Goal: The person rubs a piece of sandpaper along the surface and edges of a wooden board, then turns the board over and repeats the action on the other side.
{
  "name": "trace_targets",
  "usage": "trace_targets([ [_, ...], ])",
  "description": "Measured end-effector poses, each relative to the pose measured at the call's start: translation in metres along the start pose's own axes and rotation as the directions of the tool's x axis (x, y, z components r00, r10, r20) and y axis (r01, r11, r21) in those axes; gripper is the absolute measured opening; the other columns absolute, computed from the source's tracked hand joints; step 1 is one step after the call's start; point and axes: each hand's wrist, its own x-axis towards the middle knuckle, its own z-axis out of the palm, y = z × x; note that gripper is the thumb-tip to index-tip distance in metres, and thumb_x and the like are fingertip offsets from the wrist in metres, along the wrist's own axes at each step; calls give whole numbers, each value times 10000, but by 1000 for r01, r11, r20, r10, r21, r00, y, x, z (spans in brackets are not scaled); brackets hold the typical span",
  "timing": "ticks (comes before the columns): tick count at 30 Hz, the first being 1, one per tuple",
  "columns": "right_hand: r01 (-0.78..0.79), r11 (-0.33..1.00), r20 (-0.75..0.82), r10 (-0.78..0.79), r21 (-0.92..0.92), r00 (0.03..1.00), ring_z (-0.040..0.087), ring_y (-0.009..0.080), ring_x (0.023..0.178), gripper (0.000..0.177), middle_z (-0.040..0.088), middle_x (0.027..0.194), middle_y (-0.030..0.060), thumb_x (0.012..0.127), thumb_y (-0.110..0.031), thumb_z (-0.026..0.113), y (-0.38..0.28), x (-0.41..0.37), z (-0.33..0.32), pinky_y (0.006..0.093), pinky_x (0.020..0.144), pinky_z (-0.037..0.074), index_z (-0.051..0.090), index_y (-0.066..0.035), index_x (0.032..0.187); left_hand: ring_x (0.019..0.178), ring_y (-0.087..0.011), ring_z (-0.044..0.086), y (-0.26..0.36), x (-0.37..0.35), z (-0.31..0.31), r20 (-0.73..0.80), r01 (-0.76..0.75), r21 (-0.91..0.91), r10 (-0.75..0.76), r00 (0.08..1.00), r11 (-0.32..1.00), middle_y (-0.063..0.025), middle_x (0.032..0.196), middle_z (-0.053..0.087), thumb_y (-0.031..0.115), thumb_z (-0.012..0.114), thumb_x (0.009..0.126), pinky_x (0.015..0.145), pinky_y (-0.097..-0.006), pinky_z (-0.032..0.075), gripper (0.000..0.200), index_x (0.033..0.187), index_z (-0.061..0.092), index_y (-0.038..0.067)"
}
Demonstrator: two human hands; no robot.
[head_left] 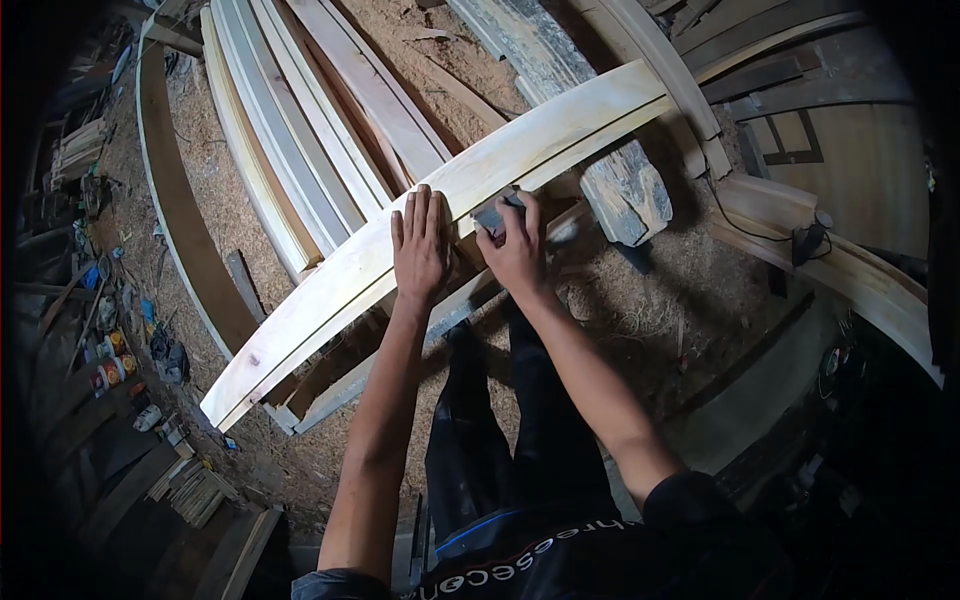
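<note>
A long pale wooden board (325, 280) with a groove along its near side lies crosswise in front of me. My left hand (421, 245) rests flat on it near the middle, fingers stretched out and pointing away from me. Close by on the right, my right hand (517, 245) is closed around a small dark grey block (488, 217), held against the board's near edge. The fingers partly cover the block, so its exact kind does not show.
Beneath the board, several long planks (290, 130) stretch away from me. A weathered thick beam (625, 190) supports the right part. Sawdust (200, 140) covers the ground. More boards (860, 285) and a dark cable (745, 230) lie at right; scrap wood (195, 490) lies at lower left.
</note>
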Motion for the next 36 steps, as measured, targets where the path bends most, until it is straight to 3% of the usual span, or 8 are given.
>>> trace_targets([
  [3,-6,997,23,4,74,1000,548,427,1220,435,499,1326,220,789,-153,816,15,8,-8,507,1008,482,639,-53,1173,1564,-292,249,-9,-3,1,8,-11,0,11,1000,1000,-96,1695,270,316,525,1039,1273,-502,170,648,1622,298,144],
  [10,-35,991,-96,22,-131,995,540,416,1222,408,498,1330,229,819,-178,811,34,33,-24,509,983,510,642,-22,1155,1566,-296,241,-36,-26,-8,3,-9,4,9,1000,1000,-89,1704,247,300,524,1041,1276,-494,171,646,1626,292,155],
  [11,-76,997,-52,75,-22,996,536,428,1225,429,487,1349,237,827,-195,811,21,24,-15,513,989,507,636,-19,1177,1566,-296,241,-38,-26,-8,4,-10,1,10,1000,1000,-89,1704,247,300,524,1041,1276,-494,171,646,1626,292,155],
  [15,12,1000,-15,-12,11,1000,531,457,1218,452,465,1369,252,819,-174,802,-19,-20,22,529,991,501,630,-20,1208,1562,-299,254,-42,-31,-11,2,-24,-24,24,1000,999,-89,1699,262,272,531,1032,1272,-494,180,644,1624,302,161],
  [21,54,995,83,-61,80,995,521,476,1233,525,474,1352,255,762,-158,832,-4,-19,12,520,1004,490,631,-48,1234,1560,-300,261,-48,-33,-12,-5,-43,-53,43,999,998,-92,1694,273,264,522,1034,1273,-489,179,630,1618,312,159],
  [24,74,992,41,-78,104,996,557,441,1193,469,488,1338,233,769,-153,827,-3,-18,11,508,971,514,648,-52,1191,1564,-277,254,-54,-39,-12,-3,-38,-23,38,999,999,-85,1692,280,271,538,1006,1273,-483,182,661,1619,313,166],
  [27,-47,996,-192,30,-82,981,578,414,1149,396,530,1273,213,785,-162,824,20,7,-7,510,944,526,664,-43,1127,1562,-275,261,-59,-46,-14,-1,-47,-24,47,999,999,-85,1686,293,276,531,1015,1270,-480,188,641,1613,326,171],
  [36,13,998,1,-13,55,1000,545,451,1229,496,477,1361,243,765,-150,833,-45,-45,34,508,999,506,647,-61,1215,1559,-298,261,-59,-44,-19,-5,-58,-98,58,998,993,-102,1686,291,265,511,1015,1271,-496,169,636,1614,326,161],
])
